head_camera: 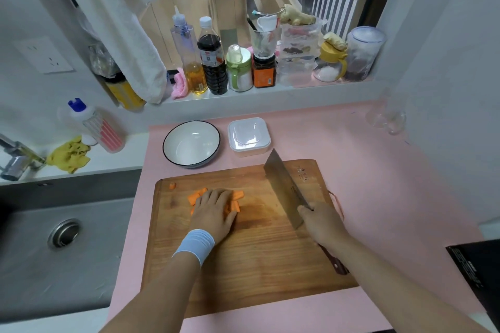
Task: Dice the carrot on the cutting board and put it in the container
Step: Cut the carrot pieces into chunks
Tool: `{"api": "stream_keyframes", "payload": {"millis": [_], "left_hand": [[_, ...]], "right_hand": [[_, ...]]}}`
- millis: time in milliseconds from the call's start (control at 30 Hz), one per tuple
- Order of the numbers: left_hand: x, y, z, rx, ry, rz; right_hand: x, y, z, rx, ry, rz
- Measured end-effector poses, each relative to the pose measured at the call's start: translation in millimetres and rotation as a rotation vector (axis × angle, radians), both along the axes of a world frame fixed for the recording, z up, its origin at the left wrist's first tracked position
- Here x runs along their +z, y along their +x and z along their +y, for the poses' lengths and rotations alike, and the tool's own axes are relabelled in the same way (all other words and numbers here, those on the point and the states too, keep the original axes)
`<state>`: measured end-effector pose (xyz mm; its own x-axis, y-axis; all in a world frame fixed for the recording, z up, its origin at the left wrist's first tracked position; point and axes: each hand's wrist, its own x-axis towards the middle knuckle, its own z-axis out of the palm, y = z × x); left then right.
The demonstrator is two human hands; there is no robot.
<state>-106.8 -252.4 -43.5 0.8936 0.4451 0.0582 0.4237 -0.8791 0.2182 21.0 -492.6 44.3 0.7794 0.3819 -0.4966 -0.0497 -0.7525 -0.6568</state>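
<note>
Sink (65, 232) is off the board's (243, 265) left edge, sunk below the tabletop (378, 170). On the board's left half, toward its far edge, the left hand (213, 211) lies palm down on the carrot (197, 194), which is already cut into short chunks in a loose pile. That grip is pretty much flat: the fingers reach forward over the chunks and press on them, not curled round any one piece. The forearm comes in over the board's near-left corner, with a pale blue wristband (194, 244) at the wrist. One small carrot end (172, 185) lies alone by the board's far-left corner.

Just past the board's far edge is a white bowl (173, 154) with a dark rim, and right of it the container (266, 140), square and white. Over the board's right half the cleaver (284, 192) slants with its tip pointing away toward the container. Can't tell if its edge touches the wood. The right hand (322, 224) has a closed grip on it, fingers wrapped round where handle meets blade. The handle's end sticks out behind the wrist near the board's right edge.
</note>
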Motion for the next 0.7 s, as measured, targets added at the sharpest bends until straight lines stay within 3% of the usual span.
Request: {"api": "stream_keyframes", "payload": {"millis": [333,500,700], "left_hand": [[13,45,-10,-0.025,-0.035,0.072],[1,50,-29,-0.235,-0.366,-0.103],[-18,41,-41,-0.316,-0.307,-0.345]], "right_hand": [[1,-20,26,0.114,-0.051,-0.087],[1,-19,17,0.168,-0.11,-0.139],[2,-22,9,0.267,-0.204,-0.241]]}}
